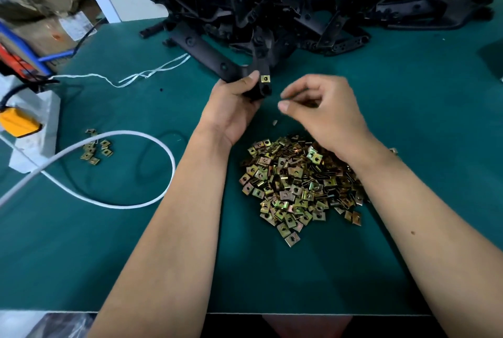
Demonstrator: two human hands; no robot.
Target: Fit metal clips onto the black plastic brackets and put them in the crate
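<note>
A black bracket [217, 61] is gripped at its near end by the left hand [234, 105], fingers and thumb curled round it, at 12 o'clock from the clip pile [300, 185]. A single brass-coloured clip [265, 78] is seen fitted on the bracket just beside the thumb tip. The right hand [321, 109] is held just to the 3 o'clock side of the bracket, above the mat [408, 147], its thumb and forefinger brought close together; motion blur prevents telling whether anything is pinched. One small pale piece [275, 122] is seen between the hands and the pile. The right wrist lies over the pile's 2 o'clock edge and hides part of it. A heap of brackets [326, 5] fills the mat at 12 to 1 o'clock. A few stray clips [95, 149] lie at 9 o'clock, ringed by a white cable [152, 198]; string [130, 79] trails at 10 o'clock, and a yellow device [19, 122] sits at the 9 o'clock edge
</note>
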